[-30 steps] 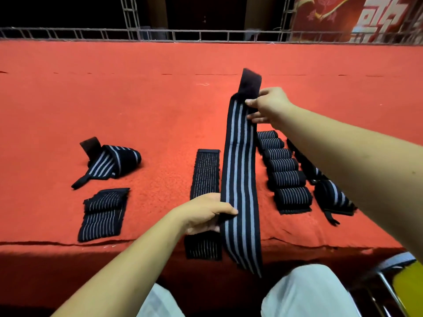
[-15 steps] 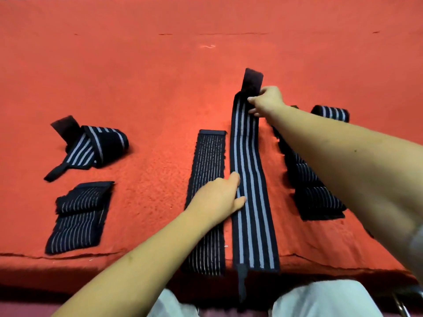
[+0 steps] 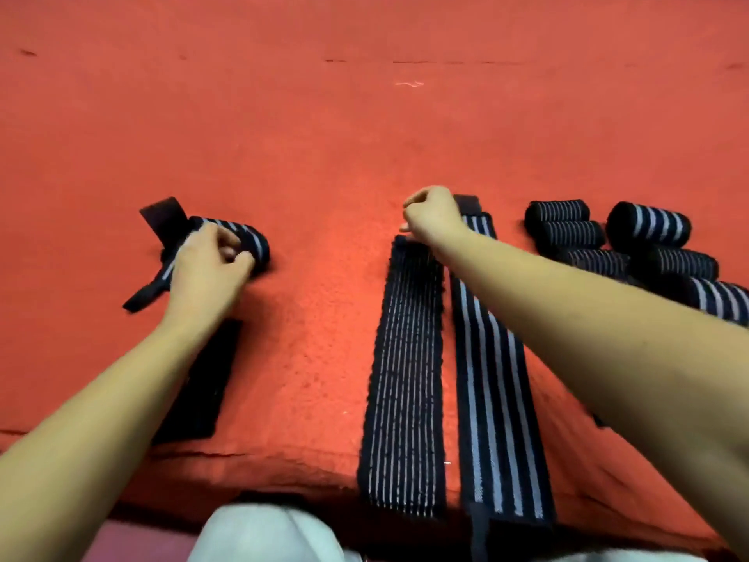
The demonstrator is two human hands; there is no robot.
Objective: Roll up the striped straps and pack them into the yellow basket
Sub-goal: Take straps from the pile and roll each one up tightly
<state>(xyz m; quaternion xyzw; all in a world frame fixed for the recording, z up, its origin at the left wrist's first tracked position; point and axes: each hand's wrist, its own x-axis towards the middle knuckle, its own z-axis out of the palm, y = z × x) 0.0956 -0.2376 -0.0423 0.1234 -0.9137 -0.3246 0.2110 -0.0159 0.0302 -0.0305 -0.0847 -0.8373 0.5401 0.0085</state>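
Two straps lie flat side by side, running away from me: a thin-striped strap (image 3: 405,358) and a wide-striped strap (image 3: 498,379), both hanging over the table's front edge. My right hand (image 3: 433,217) hovers with curled fingers over their far ends; whether it grips either one is unclear. My left hand (image 3: 206,265) is closed on a loosely bunched wide-striped strap (image 3: 251,241) at the left, whose black tab sticks up behind it. The yellow basket is out of view.
Several rolled straps (image 3: 567,233) are grouped at the right, including a wide-striped roll (image 3: 648,225). A folded dark strap (image 3: 202,379) lies under my left forearm. The red cloth table (image 3: 324,135) ends near my white-trousered knees (image 3: 263,533).
The wide-striped strap was laid flat on the table. My left hand left it and moved left onto the bunched strap. My right hand shifted slightly left at the far ends.
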